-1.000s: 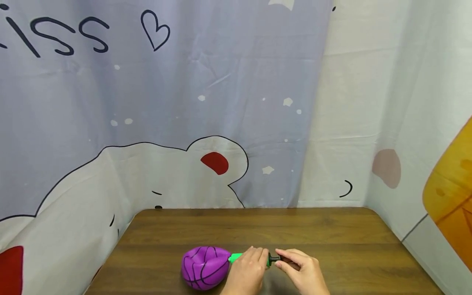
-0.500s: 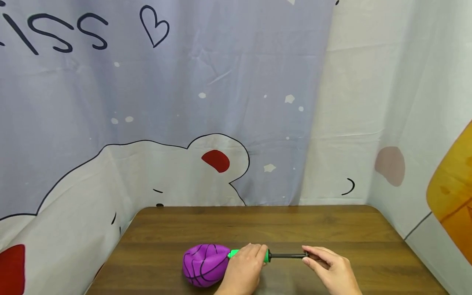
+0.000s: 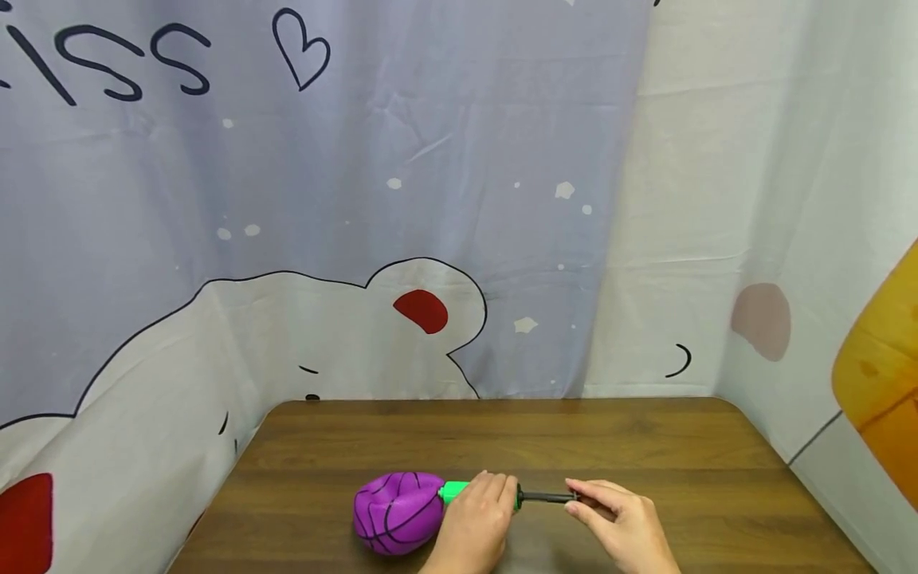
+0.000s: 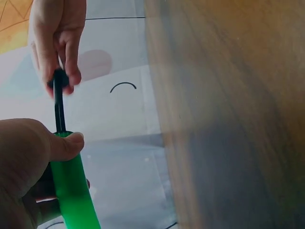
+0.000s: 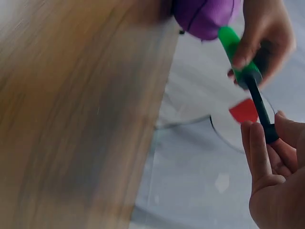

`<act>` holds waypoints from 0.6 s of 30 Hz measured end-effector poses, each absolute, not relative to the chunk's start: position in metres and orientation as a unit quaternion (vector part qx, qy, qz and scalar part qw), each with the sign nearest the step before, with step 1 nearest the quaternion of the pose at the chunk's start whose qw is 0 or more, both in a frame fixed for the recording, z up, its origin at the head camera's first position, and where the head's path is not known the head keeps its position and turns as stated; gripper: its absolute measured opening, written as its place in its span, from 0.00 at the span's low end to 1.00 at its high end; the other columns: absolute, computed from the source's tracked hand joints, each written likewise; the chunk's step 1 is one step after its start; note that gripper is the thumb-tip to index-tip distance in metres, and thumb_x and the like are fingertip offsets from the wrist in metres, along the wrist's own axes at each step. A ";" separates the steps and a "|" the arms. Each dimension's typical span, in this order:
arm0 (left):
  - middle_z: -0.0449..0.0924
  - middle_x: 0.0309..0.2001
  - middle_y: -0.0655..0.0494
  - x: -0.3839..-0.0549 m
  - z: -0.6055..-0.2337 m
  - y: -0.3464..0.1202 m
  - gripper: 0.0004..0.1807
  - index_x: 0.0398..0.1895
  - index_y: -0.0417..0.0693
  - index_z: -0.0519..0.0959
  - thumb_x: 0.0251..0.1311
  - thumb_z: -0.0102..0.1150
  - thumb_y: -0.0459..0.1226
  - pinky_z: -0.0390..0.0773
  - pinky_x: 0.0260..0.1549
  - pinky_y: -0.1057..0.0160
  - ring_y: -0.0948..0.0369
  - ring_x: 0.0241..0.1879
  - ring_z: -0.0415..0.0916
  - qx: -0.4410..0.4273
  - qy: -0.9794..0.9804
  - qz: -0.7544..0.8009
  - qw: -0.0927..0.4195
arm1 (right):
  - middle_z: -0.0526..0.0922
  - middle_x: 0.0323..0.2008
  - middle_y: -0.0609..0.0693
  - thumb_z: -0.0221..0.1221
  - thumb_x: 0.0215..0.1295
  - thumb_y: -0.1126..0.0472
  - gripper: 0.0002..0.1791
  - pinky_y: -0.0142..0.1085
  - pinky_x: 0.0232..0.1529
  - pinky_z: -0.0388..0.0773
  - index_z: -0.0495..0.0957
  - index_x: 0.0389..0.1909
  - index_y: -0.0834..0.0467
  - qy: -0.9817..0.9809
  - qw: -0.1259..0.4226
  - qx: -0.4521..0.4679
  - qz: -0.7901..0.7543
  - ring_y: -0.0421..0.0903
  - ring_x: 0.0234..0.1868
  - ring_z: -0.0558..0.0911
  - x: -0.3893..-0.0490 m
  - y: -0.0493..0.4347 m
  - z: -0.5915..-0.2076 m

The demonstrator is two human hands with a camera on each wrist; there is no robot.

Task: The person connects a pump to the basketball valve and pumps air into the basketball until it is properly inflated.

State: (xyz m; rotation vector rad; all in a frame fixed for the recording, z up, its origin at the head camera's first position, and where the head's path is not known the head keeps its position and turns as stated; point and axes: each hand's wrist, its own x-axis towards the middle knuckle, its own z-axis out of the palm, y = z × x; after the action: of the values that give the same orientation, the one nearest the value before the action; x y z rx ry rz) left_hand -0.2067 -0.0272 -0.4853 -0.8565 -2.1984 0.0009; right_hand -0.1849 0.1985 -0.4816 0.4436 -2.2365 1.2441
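Note:
A purple ball (image 3: 398, 514) with black basketball lines, dented and partly deflated, sits at the left end of a green hand pump (image 3: 453, 491). My left hand (image 3: 475, 522) wraps round the pump's green barrel, and its thumb shows on the barrel in the left wrist view. The black plunger rod (image 3: 547, 497) sticks out on the right. At its end my right hand (image 3: 622, 522) pinches the small black handle (image 5: 271, 133) between thumb and fingers. Where the pump joins the ball, any needle is too small to make out.
Beneath the hands is a brown wooden table (image 3: 344, 438). A printed curtain (image 3: 502, 159) hangs along its back and sides.
The right hand first drew the plunger rod far out to the right, then pushed it partway back left. The left hand kept its grip on the barrel.

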 end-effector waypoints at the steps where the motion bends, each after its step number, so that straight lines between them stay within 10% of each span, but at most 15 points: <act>1: 0.82 0.38 0.57 -0.206 -0.485 -0.027 0.24 0.44 0.45 0.82 0.38 0.75 0.33 0.83 0.54 0.62 0.62 0.41 0.82 -0.337 -0.862 0.003 0.378 | 0.89 0.36 0.47 0.74 0.49 0.71 0.17 0.22 0.32 0.83 0.89 0.42 0.57 -0.825 0.267 0.167 0.469 0.31 0.33 0.85 -0.186 0.192 -0.484; 18: 0.83 0.41 0.59 -0.207 -0.487 -0.028 0.23 0.47 0.47 0.81 0.47 0.78 0.39 0.82 0.55 0.63 0.63 0.44 0.83 -0.337 -0.869 -0.048 0.359 | 0.89 0.36 0.49 0.73 0.50 0.72 0.16 0.24 0.32 0.84 0.89 0.41 0.58 -0.820 0.263 0.146 0.487 0.33 0.34 0.86 -0.185 0.183 -0.481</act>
State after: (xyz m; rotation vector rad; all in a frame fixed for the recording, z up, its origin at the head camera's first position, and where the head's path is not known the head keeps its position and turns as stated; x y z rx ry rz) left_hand -0.2070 -0.0280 -0.4871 -0.8702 -2.2404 -0.1238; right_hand -0.1847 0.1835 -0.4813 0.3948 -2.2170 1.3173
